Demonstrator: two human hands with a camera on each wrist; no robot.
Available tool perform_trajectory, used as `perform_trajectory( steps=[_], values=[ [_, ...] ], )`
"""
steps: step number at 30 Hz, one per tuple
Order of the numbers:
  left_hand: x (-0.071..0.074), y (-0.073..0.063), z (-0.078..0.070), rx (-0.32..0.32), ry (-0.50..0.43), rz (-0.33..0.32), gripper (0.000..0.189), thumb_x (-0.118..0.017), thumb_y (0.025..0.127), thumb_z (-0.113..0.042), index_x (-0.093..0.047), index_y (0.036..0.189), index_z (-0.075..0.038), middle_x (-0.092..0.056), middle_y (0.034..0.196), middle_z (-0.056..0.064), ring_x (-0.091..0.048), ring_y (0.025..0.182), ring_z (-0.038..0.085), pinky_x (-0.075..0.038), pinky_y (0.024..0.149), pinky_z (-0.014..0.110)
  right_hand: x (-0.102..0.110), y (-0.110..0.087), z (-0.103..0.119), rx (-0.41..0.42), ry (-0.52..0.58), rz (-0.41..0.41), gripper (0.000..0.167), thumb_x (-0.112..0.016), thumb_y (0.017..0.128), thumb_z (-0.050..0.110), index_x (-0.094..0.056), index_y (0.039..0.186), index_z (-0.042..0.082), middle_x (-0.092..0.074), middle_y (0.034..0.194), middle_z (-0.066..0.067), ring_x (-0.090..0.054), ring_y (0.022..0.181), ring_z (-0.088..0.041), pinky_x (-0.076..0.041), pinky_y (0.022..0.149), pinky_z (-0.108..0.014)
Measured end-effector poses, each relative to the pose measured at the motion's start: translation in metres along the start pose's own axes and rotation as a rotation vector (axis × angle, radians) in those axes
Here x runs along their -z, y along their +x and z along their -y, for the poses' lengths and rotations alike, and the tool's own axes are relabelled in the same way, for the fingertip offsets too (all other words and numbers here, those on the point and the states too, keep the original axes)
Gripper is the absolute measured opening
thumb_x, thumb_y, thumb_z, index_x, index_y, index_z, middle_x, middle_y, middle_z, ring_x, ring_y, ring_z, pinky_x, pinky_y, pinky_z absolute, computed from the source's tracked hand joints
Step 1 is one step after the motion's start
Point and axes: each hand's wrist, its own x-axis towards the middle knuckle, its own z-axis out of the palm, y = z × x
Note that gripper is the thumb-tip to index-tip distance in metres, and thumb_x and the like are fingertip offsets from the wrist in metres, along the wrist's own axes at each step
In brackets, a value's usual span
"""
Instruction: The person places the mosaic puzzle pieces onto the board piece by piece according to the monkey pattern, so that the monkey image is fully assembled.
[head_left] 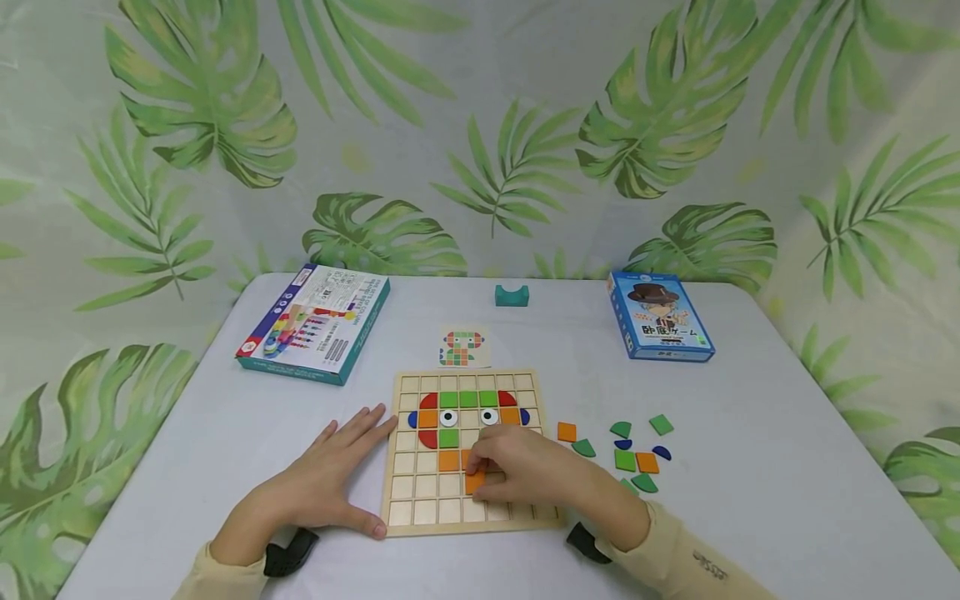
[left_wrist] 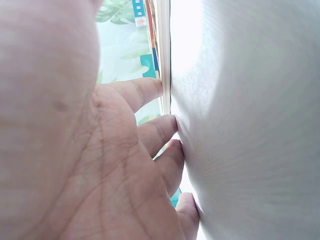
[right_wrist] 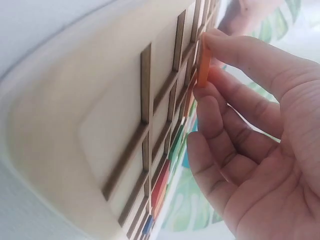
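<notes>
A wooden grid board lies flat on the white table. My left hand spreads its fingers along the board's left edge, with thumb and index fingertip at the rim. Over the lower middle of the board, my right hand pinches an orange square tile between thumb and fingers, close above the cells. Red, green, orange and blue tiles and two eye pieces fill part of the grid's upper half. Another orange square sits just left of the right fingertips. The right hand covers some cells.
Loose green, orange and blue tiles lie right of the board, near the right forearm. Behind the board are a pattern card and a teal holder. A game box stands back left, a blue box back right.
</notes>
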Motion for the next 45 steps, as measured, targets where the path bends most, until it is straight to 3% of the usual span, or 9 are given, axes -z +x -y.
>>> perform_trajectory(
  steps=[15,29,39,45],
  values=[
    [-0.0005,0.0002,-0.0007,0.04,-0.011,0.019,0.138,-0.094,0.061,-0.073,-0.031,0.171,-0.019,-0.02,0.181,0.013,-0.016,0.168,0.043,-0.008,0.132,0.074,-0.0012,0.003,0.0022,0.006,-0.024,0.003,0.018,-0.087,0.092,0.026,-0.082,0.106,0.015,-0.073,0.103,0.008,-0.058,0.089,0.0,-0.058,0.088,-0.014],
    [0.0004,0.0002,-0.0024,0.019,0.004,0.005,0.137,-0.094,0.062,-0.073,-0.032,0.17,-0.018,-0.022,0.18,0.014,-0.018,0.167,0.044,-0.011,0.131,0.076,-0.0031,0.0041,0.0015,0.009,-0.023,0.004,0.017,-0.088,0.092,0.027,-0.081,0.104,0.016,-0.069,0.096,0.01,-0.055,0.083,-0.003,-0.053,0.077,-0.012],
    [-0.0002,0.0002,-0.0014,0.019,0.001,0.004,0.136,-0.094,0.062,-0.073,-0.031,0.171,-0.019,-0.022,0.18,0.014,-0.018,0.167,0.044,-0.011,0.131,0.076,-0.0038,0.0031,0.0028,0.032,-0.015,-0.005,0.017,-0.088,0.092,0.027,-0.08,0.104,0.017,-0.07,0.097,0.01,-0.056,0.086,-0.003,-0.054,0.081,-0.013],
    [0.0004,-0.0001,-0.0021,0.016,0.002,0.002,0.136,-0.094,0.062,-0.072,-0.032,0.17,-0.018,-0.022,0.18,0.015,-0.018,0.167,0.044,-0.012,0.13,0.077,-0.0008,-0.0008,0.0032,-0.006,0.006,-0.006,0.02,-0.086,0.094,0.031,-0.082,0.108,0.018,-0.072,0.1,0.011,-0.059,0.089,-0.003,-0.056,0.084,-0.014]
  ],
)
